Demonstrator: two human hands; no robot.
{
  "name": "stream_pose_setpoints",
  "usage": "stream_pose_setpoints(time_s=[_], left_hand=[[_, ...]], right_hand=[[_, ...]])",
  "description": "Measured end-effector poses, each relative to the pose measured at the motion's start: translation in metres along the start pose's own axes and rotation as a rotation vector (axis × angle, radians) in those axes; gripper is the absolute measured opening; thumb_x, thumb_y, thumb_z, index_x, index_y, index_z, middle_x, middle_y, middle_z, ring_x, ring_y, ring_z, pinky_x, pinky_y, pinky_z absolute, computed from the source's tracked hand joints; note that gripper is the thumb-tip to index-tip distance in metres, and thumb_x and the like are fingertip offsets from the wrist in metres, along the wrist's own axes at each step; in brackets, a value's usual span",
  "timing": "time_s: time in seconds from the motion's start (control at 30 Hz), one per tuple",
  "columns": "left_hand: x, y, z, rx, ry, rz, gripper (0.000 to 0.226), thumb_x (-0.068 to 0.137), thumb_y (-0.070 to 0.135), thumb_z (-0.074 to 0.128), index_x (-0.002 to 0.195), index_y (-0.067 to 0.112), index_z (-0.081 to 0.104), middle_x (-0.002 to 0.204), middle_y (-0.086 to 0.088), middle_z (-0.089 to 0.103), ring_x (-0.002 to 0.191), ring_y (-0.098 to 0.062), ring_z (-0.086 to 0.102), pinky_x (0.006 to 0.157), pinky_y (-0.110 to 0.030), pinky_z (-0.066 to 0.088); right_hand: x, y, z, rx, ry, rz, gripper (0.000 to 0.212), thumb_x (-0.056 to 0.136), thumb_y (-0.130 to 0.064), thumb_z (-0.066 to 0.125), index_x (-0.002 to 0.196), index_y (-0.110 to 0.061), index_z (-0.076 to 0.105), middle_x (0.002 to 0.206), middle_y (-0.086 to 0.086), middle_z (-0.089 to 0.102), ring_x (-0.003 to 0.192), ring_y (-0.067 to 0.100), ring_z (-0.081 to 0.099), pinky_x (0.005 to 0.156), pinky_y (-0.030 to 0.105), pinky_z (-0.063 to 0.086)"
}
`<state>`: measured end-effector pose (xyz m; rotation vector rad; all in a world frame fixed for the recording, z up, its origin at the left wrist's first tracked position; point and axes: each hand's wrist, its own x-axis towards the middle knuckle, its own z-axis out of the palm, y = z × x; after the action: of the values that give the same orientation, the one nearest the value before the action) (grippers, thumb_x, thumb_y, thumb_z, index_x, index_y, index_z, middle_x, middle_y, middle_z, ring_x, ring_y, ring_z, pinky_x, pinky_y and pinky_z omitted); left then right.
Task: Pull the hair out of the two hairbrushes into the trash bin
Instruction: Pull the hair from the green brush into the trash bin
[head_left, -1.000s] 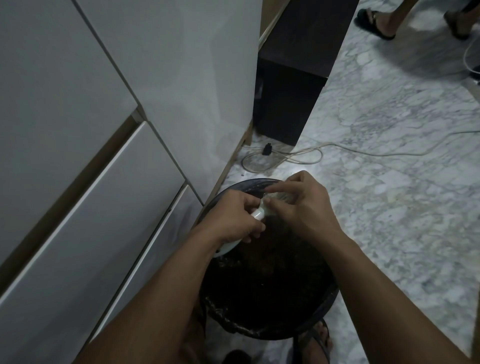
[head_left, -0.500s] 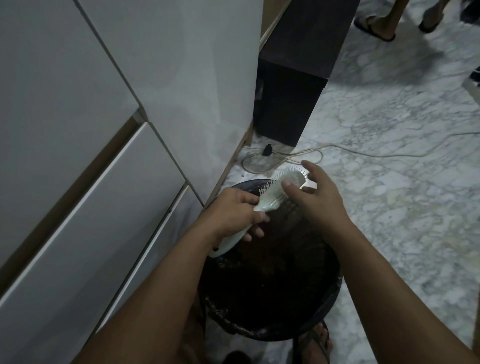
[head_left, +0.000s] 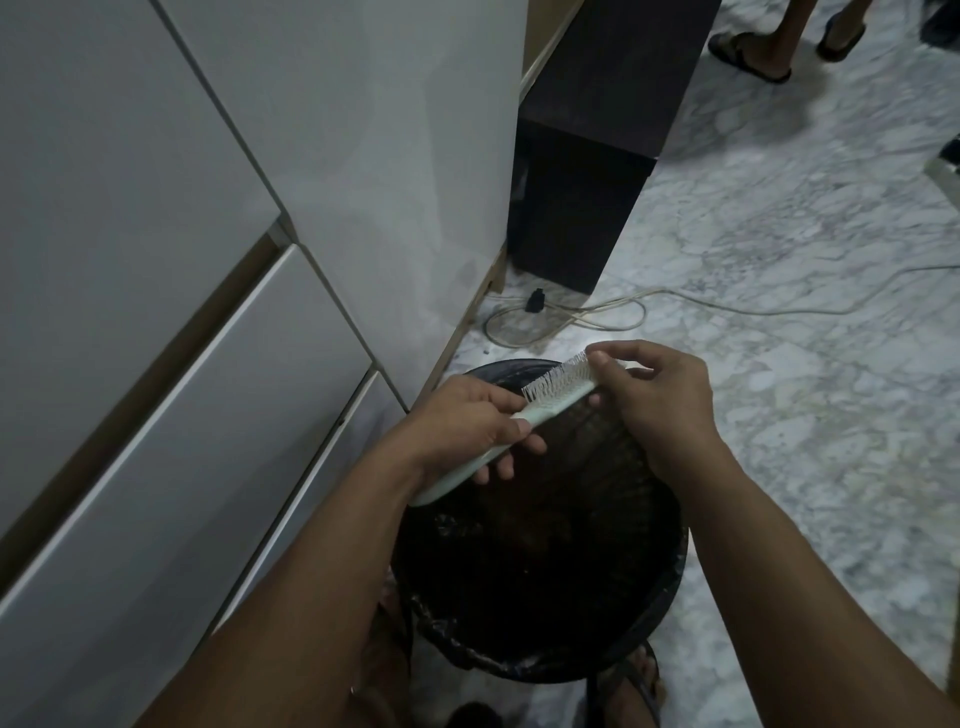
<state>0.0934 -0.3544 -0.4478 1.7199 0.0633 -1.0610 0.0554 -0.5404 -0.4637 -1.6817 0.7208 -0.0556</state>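
Observation:
A pale white hairbrush (head_left: 550, 397) is held over a round black trash bin (head_left: 660, 613) lined with a dark bag. My left hand (head_left: 462, 421) grips the brush's handle, whose end sticks out below my palm. The bristles point up and to the left. My right hand (head_left: 654, 400) pinches the far tip of the brush head with thumb and fingers. Any hair in the bristles is too fine to make out. Only one hairbrush is in view.
White cabinet drawers (head_left: 182, 389) stand close on the left. A dark speaker box (head_left: 582, 208) stands behind the bin, with a coiled cable (head_left: 587, 314) on the marble floor (head_left: 810, 415). Another person's sandalled feet (head_left: 753, 49) are at the top right. My own foot (head_left: 628, 686) is beside the bin.
The brush head has come out from under my right hand and turned bristles-up. My right hand shifted from covering the head to pinching its far tip.

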Motion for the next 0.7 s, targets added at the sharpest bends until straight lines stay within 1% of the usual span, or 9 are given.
stream_pose_setpoints(time_s=[0.07,0.17,0.27,0.33,0.4,0.43,0.5,0.57,0.7], left_hand=[[-0.001,0.001,0.000,-0.003,-0.001,-0.001,0.041,0.092,0.002,0.058,0.132,0.004,0.054,0.093,-0.010,0.078,0.052,-0.014,0.059,0.042,-0.024,0.042],[-0.001,0.000,0.002,0.011,0.028,0.026,0.045,0.090,0.002,0.061,0.134,0.005,0.053,0.096,-0.008,0.077,0.054,-0.014,0.060,0.043,-0.024,0.044],[-0.001,0.000,0.004,0.032,0.079,0.075,0.046,0.086,0.000,0.066,0.130,0.011,0.058,0.098,-0.005,0.076,0.057,-0.015,0.062,0.048,-0.028,0.046],[-0.001,-0.001,0.004,0.066,0.103,0.103,0.048,0.083,0.000,0.068,0.127,0.016,0.061,0.098,-0.003,0.076,0.059,-0.016,0.064,0.052,-0.030,0.049],[0.000,-0.003,0.003,0.103,0.111,0.119,0.052,0.081,-0.001,0.070,0.128,0.018,0.061,0.100,-0.003,0.076,0.059,-0.015,0.065,0.052,-0.030,0.051],[0.000,-0.004,0.002,0.115,0.111,0.121,0.053,0.080,-0.001,0.071,0.129,0.017,0.061,0.100,-0.004,0.076,0.059,-0.015,0.066,0.051,-0.028,0.051],[0.001,-0.006,0.001,0.132,0.110,0.122,0.055,0.079,-0.002,0.071,0.130,0.016,0.061,0.101,-0.005,0.076,0.058,-0.014,0.066,0.049,-0.027,0.050],[0.003,-0.007,0.000,0.152,0.119,0.119,0.056,0.079,-0.003,0.072,0.130,0.017,0.062,0.101,-0.007,0.075,0.058,-0.014,0.066,0.049,-0.026,0.051],[0.002,-0.013,-0.001,0.193,0.153,0.124,0.057,0.077,-0.003,0.073,0.129,0.017,0.063,0.096,-0.007,0.074,0.060,-0.015,0.068,0.048,-0.027,0.051]], right_hand=[[0.002,0.001,0.000,-0.026,0.010,-0.003,0.010,0.091,-0.018,0.068,0.095,-0.020,0.077,0.068,0.003,0.075,0.052,0.015,0.069,0.055,0.029,0.057],[0.004,0.003,0.002,0.016,0.048,-0.014,0.018,0.095,-0.016,0.062,0.104,-0.024,0.076,0.062,-0.006,0.072,0.060,0.015,0.072,0.064,0.040,0.063],[0.002,0.006,0.006,0.038,0.070,-0.070,0.034,0.093,-0.026,0.065,0.127,-0.030,0.065,0.061,-0.016,0.067,0.073,0.010,0.074,0.073,0.033,0.062],[0.002,0.005,0.005,0.107,0.073,-0.029,0.050,0.087,-0.032,0.073,0.134,-0.025,0.059,0.061,-0.015,0.065,0.077,0.014,0.074,0.078,0.034,0.061],[0.006,0.006,0.004,0.152,0.080,0.043,0.042,0.081,-0.033,0.078,0.119,-0.016,0.070,0.079,-0.003,0.074,0.080,0.020,0.075,0.079,0.037,0.061],[0.008,0.008,0.003,0.153,0.087,0.069,0.030,0.081,-0.032,0.078,0.106,-0.016,0.075,0.090,0.003,0.076,0.084,0.023,0.075,0.077,0.036,0.061],[0.012,0.011,0.002,0.144,0.097,0.109,0.012,0.082,-0.030,0.076,0.089,-0.020,0.078,0.096,0.006,0.076,0.091,0.027,0.073,0.076,0.037,0.061],[0.016,0.015,0.003,0.125,0.085,0.142,0.017,0.084,-0.032,0.071,0.093,-0.018,0.078,0.094,0.009,0.077,0.090,0.034,0.073,0.078,0.044,0.062],[0.016,0.017,0.006,0.058,-0.015,0.165,0.024,0.092,-0.034,0.064,0.102,-0.015,0.072,0.099,0.015,0.073,0.083,0.029,0.072,0.068,0.038,0.061]])
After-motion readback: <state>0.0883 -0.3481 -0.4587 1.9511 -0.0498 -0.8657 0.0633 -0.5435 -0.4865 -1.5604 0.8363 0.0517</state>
